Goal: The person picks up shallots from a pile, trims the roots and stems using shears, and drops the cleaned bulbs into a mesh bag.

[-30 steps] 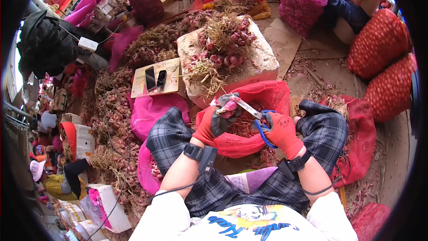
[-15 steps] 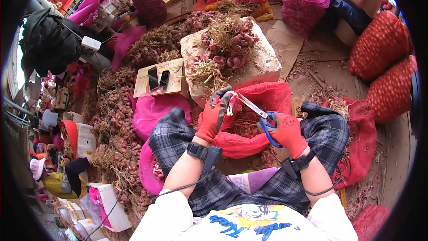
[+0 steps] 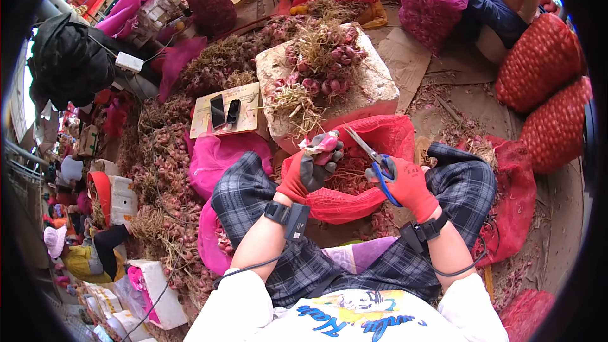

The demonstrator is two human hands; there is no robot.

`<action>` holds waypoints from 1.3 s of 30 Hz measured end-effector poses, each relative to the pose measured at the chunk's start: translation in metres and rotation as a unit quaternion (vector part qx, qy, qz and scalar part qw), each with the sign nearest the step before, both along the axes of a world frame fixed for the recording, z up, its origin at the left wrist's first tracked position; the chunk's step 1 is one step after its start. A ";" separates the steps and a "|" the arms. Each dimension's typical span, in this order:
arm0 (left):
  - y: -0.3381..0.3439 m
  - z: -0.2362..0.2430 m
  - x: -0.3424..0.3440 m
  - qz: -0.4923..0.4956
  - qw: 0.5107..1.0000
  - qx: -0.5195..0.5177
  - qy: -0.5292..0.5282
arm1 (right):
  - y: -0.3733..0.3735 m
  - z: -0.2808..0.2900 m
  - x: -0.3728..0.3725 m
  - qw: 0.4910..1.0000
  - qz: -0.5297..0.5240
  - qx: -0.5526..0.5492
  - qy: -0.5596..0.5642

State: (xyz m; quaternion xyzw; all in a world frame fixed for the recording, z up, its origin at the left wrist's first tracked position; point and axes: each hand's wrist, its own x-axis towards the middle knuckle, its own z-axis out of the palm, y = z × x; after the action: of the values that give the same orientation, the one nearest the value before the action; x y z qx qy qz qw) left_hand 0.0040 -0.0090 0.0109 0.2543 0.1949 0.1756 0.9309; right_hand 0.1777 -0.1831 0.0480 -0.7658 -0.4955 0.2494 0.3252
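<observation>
My left hand, in a red and grey glove, is turned palm up with its fingers curled round a shallot. In my right hand, gloved the same way, is a pair of scissors with blue handles. Their blades point up and left, a little apart from the shallot. Below both hands a red mesh bag stands open between my knees, with shallots and trimmings inside. Just beyond it, a pile of shallots with dry stalks lies on a pale foam block.
A board left of the block carries a phone and a small black device. Heaps of shallots cover the left side. Full red sacks stand at the right. Another person sits at the far right, near a pink sack.
My left hand has rolled over from a raised pinch to palm up, and the shallot now lies across its fingers. The scissors have shifted slightly, their blades tilting more upward.
</observation>
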 end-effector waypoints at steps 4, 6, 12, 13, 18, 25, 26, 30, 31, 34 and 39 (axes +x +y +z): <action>0.000 -0.003 0.004 -0.040 0.994 -0.084 -0.052 | -0.004 -0.009 -0.002 0.989 -0.015 0.093 -0.114; -0.001 -0.001 0.004 -0.040 0.994 -0.088 -0.056 | -0.003 0.002 -0.003 0.997 0.004 0.046 -0.059; -0.004 0.011 0.006 -0.046 0.997 -0.062 -0.001 | -0.003 0.000 0.002 0.998 0.044 -0.012 0.054; -0.006 0.017 0.005 -0.025 0.999 -0.025 0.028 | -0.002 -0.002 0.002 0.994 0.052 0.001 0.091; 0.022 0.066 -0.050 0.122 0.983 0.130 0.038 | 0.014 0.003 -0.003 0.976 0.000 0.092 0.198; -0.006 0.091 -0.241 0.319 0.746 0.414 0.413 | 0.019 0.018 -0.013 0.987 -0.009 0.093 0.131; -0.028 0.084 -0.264 0.330 0.595 0.410 0.607 | 0.024 0.012 -0.018 0.982 0.013 0.141 0.124; -0.047 -0.070 -0.371 0.304 0.549 0.380 0.680 | 0.026 -0.003 -0.018 0.984 0.071 0.134 0.091; -0.050 -0.084 -0.360 0.332 0.611 0.367 0.618 | 0.022 -0.017 -0.008 0.986 0.057 0.150 0.052; -0.053 -0.044 -0.316 0.360 0.690 0.136 0.613 | 0.033 -0.072 0.026 0.988 0.062 0.128 0.061; -0.027 0.012 -0.302 0.429 0.855 0.222 0.188 | 0.068 -0.056 -0.005 0.981 0.143 0.101 0.086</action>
State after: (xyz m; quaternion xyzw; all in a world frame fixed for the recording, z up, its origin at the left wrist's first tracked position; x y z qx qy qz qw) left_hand -0.2984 -0.0356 0.0234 0.3739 0.4120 0.5448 0.6274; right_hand 0.1728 -0.1152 -0.0083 -0.6262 -0.5923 0.3074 0.4032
